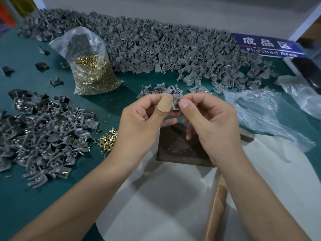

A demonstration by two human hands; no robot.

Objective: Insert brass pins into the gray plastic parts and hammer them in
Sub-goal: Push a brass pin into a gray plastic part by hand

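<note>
Far left, near side: heap of gray parts [43,136] on the green table [31,197], many with brass pins already sticking out. A few dark loose pieces [42,65] scattered farther back on the left. Just right of the heap, a small loose pile of brass pins [106,139], partly hidden by the left wrist. Behind that, a clear plastic bag [92,66] stands upright, open at the top, lower half full of brass pins. Along the far edge, a long bank of gray plastic parts [165,46] runs most of the table width; a small cluster of the same parts [159,90] sits just beyond the hands. Centre: left hand [139,122], thumb wrapped in a tan bandage [165,104], and right hand [208,122] meet fingertip to fingertip, both pinching one gray plastic part [175,103] held up above the table. Can't tell whether a pin is in it; fingers cover most of it. Directly under the hands, a dark brown block [177,146] lies flat at the edge of a white sheet [156,197]. Wooden hammer handle [215,206] lies on the sheet near right, running toward the block; head mostly hidden behind the right hand. Right: crumpled clear plastic [260,115]. Far right: blue sign [267,45] reading "Finished Area".
</note>
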